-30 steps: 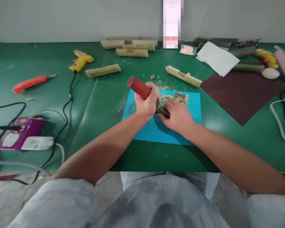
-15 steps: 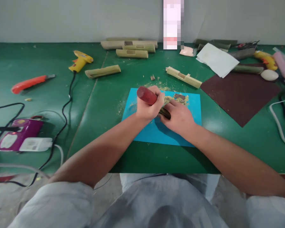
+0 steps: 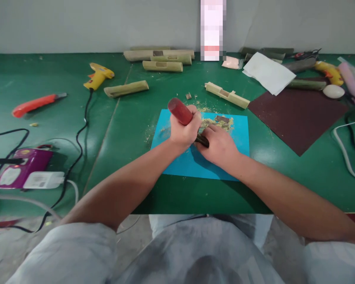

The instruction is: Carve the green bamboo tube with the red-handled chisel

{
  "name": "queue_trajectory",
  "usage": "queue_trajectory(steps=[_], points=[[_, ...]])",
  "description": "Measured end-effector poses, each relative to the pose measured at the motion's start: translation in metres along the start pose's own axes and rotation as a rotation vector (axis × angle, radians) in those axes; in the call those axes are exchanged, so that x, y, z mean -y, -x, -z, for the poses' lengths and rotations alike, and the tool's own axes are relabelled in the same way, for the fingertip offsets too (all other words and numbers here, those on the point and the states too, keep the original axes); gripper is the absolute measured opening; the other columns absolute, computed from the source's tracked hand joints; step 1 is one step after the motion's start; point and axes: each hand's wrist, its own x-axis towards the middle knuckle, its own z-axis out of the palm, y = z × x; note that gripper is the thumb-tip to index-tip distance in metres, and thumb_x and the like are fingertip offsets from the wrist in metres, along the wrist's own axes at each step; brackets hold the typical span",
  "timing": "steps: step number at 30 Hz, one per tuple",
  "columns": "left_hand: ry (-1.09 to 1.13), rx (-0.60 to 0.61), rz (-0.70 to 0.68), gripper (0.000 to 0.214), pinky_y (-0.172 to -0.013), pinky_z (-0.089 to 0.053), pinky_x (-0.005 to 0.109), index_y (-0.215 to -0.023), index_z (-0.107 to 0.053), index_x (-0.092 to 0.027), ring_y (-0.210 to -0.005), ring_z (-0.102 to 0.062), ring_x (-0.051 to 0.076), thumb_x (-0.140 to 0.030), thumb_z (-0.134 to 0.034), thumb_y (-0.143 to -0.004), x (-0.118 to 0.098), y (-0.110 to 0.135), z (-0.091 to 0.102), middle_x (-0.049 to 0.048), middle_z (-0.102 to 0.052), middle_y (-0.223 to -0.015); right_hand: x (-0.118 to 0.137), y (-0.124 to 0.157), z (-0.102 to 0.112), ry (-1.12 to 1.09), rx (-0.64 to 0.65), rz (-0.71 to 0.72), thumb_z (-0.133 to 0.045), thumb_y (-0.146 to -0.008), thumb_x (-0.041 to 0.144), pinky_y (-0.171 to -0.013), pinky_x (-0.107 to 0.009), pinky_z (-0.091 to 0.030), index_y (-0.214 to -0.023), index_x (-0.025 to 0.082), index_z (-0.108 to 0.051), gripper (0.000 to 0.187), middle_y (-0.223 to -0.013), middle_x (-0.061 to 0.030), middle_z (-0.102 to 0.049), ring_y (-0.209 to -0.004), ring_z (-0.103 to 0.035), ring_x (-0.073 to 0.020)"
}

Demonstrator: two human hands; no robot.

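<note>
My left hand [image 3: 184, 130] is closed in a fist round a red-handled tool [image 3: 180, 111], whose handle sticks up and to the left. My right hand [image 3: 219, 145] presses down on a dark green bamboo piece [image 3: 201, 140] lying on a blue mat [image 3: 177, 157]; its fingers curl over the piece. The tool's working end is hidden between the two hands. Pale shavings [image 3: 217, 122] and a small dark offcut [image 3: 223, 118] lie on the mat just beyond my hands.
On the green table [image 3: 130, 130] lie several cut bamboo pieces [image 3: 162, 66], one notched [image 3: 227, 95], a yellow glue gun [image 3: 97, 75], an orange knife [image 3: 32, 104], a purple device [image 3: 20, 173] with cables, brown sandpaper [image 3: 296, 114], white paper [image 3: 268, 73] and more tools far right.
The red handle dipped down and right half a second ago, then tilted back up and left. My right hand has stayed on the bamboo piece.
</note>
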Motion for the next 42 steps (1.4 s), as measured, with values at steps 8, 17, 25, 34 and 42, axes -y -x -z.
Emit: queue_trajectory(steps=[8, 17, 25, 34, 42], points=[[0.091, -0.152, 0.064, 0.046, -0.039, -0.030, 0.026, -0.047, -0.045, -0.021, -0.040, -0.038, 0.008, -0.030, -0.070, -0.085, -0.0012, -0.0008, -0.0047, -0.0031, -0.043, -0.044, -0.0013, -0.0002, 0.0010, 0.005, -0.016, -0.003, -0.062, -0.090, 0.030, -0.074, -0.037, -0.043, -0.089, 0.020, -0.060, 0.011, -0.096, -0.0109, -0.067, -0.093, -0.061, -0.0262], [0.007, -0.055, 0.013, 0.049, -0.045, -0.036, 0.028, -0.053, -0.050, -0.021, -0.045, -0.043, 0.009, -0.044, -0.075, -0.087, 0.0026, 0.0019, -0.0023, -0.0019, -0.049, -0.051, -0.0011, 0.0013, -0.0012, 0.012, -0.037, 0.009, -0.061, -0.089, 0.029, -0.076, -0.038, -0.044, -0.089, 0.021, -0.059, 0.008, -0.096, -0.0106, -0.066, -0.094, -0.060, -0.0271], [0.090, -0.012, 0.055, 0.041, -0.041, -0.028, 0.027, -0.047, -0.042, -0.021, -0.041, -0.036, 0.009, -0.021, -0.067, -0.080, -0.0026, 0.0036, -0.0021, -0.0035, -0.039, -0.044, -0.0037, -0.0024, 0.0002, -0.045, 0.014, -0.018, -0.062, -0.088, 0.030, -0.070, -0.036, -0.041, -0.084, 0.021, -0.058, 0.010, -0.091, -0.0091, -0.066, -0.086, -0.059, -0.0240], [0.060, -0.121, 0.054, 0.047, -0.042, -0.033, 0.028, -0.051, -0.048, -0.021, -0.043, -0.040, 0.009, -0.035, -0.070, -0.091, 0.0007, 0.0021, -0.0083, -0.0026, -0.045, -0.049, -0.0017, -0.0010, 0.0010, -0.006, -0.010, 0.004, -0.063, -0.090, 0.028, -0.076, -0.037, -0.044, -0.089, 0.019, -0.060, 0.010, -0.098, -0.0117, -0.067, -0.095, -0.062, -0.0265], [0.025, -0.013, 0.070, 0.045, -0.046, -0.035, 0.028, -0.051, -0.046, -0.020, -0.046, -0.041, 0.009, -0.030, -0.073, -0.086, -0.0048, 0.0014, -0.0048, -0.0029, -0.046, -0.050, -0.0010, -0.0005, 0.0003, -0.011, -0.005, 0.019, -0.061, -0.090, 0.029, -0.076, -0.037, -0.044, -0.091, 0.019, -0.061, 0.010, -0.099, -0.0121, -0.068, -0.093, -0.061, -0.0264]])
